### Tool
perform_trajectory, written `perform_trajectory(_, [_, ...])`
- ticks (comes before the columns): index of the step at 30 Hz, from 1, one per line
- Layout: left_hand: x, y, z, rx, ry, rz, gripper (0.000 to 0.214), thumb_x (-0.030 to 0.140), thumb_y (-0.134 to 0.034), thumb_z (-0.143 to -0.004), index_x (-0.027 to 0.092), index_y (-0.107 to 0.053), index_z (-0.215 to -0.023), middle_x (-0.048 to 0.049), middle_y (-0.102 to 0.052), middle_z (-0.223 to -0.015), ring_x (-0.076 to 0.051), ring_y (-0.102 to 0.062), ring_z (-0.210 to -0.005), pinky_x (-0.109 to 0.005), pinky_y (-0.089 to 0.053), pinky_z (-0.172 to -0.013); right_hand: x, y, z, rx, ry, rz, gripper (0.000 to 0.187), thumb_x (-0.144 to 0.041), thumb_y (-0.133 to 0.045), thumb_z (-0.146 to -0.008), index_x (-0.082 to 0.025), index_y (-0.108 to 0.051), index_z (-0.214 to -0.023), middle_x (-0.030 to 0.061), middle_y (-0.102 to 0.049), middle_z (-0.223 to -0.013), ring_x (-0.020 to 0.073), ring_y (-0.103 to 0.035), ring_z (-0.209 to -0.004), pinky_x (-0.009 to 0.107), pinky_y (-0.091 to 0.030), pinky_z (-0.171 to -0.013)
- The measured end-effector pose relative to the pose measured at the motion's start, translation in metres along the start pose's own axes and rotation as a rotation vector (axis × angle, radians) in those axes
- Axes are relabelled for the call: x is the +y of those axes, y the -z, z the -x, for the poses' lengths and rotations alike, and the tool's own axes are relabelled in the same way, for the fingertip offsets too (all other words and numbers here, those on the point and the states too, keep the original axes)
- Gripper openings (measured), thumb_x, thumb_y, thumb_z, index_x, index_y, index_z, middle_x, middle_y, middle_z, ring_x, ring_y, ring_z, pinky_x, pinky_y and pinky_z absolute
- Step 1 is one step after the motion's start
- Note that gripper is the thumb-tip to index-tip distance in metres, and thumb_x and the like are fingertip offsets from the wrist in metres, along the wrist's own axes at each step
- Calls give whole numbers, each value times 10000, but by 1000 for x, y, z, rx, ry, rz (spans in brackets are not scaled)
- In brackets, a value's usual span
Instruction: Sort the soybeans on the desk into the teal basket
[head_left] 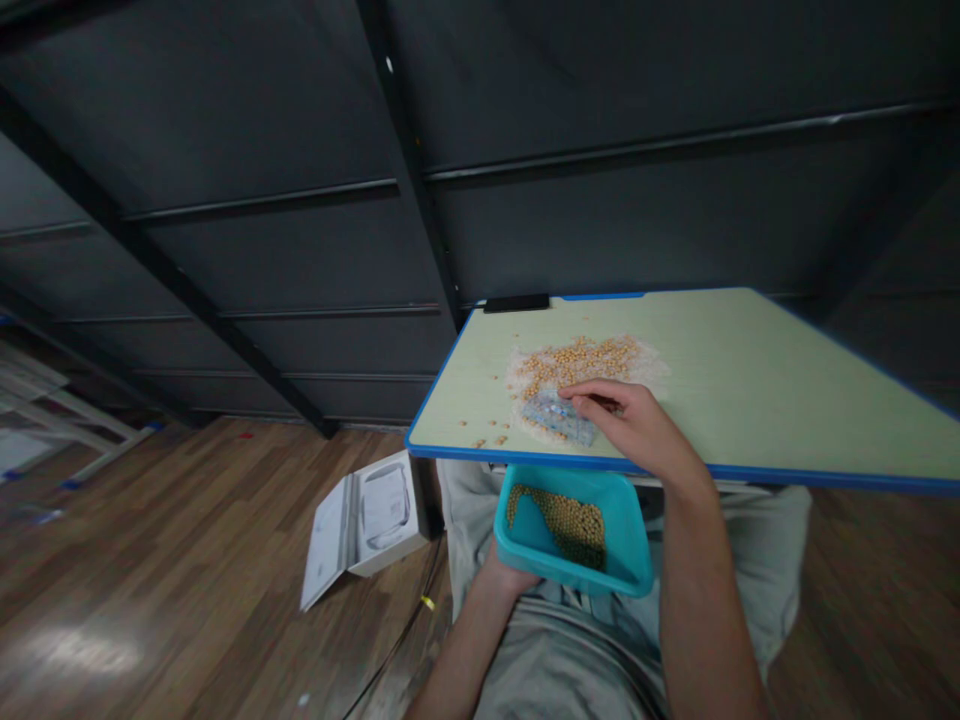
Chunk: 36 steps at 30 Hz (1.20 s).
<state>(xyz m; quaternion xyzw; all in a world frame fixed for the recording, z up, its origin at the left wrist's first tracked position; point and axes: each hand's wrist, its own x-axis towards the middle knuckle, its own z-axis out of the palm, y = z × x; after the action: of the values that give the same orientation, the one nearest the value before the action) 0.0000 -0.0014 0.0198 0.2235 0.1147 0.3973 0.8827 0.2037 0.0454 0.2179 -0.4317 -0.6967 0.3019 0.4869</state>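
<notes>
My right hand (634,425) rests on the pale green table (750,390), fingers curled together and pointing left at the near edge of a mixed pile of yellow beans and white rice (581,365). Just under the fingertips lies a small patch of bluish grains (555,415). My left hand (504,575) is below the table edge, holding up a teal plastic bin (615,560) from underneath; most of the hand is hidden by the bin. The bin holds a heap of yellow beans (566,520). A few stray beans (491,430) lie left of the pile.
The table has a blue rim (450,452) and a black strip (516,302) at its far edge. An open white box (364,520) lies on the wooden floor to the left. Dark metal framing and panels stand behind. My lap in grey clothing is under the bin.
</notes>
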Motion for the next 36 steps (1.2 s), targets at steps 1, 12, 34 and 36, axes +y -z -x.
perform_trajectory(1, [0, 0, 0, 3, 1, -1, 450, 412, -415, -991, 280, -802, -1180, -39, -816, -1206, -255, -641, -1330, -427, -458, -1180, 0, 0, 0, -1, 2, 2, 188, -291, -653, -954, -263, -824, -1027, 57, -824, -1070, 233, -741, -964, 405, -587, -867])
perform_trajectory(12, [1, -3, -3, -8, 24, 24, 449, 457, -450, -986, 251, -817, -1145, -73, -771, -1307, -285, -589, -1395, -460, -421, -1207, 0, 1, 0, -8, 26, 64, 206, -251, -626, -966, -247, -815, -1046, 62, -824, -1101, 240, -748, -1012, 398, -582, -853])
perform_trajectory(34, [2, -8, -1, -87, -19, -31, 414, 427, -463, -987, 268, -820, -1127, -41, -763, -1333, -265, -534, -1448, -450, -349, -1246, 1, 0, -1, 40, 0, -42, 191, -292, -695, -925, -233, -817, -1058, 63, -823, -1068, 225, -740, -906, 386, -580, -817])
perform_trajectory(36, [1, -6, -1, -84, -24, -28, 413, 422, -457, -991, 284, -814, -1146, -34, -756, -1349, -259, -534, -1451, -438, -359, -1246, 2, 0, -1, 66, 8, -30, 207, -288, -684, -931, -232, -816, -1080, 71, -819, -1095, 229, -739, -919, 393, -578, -816])
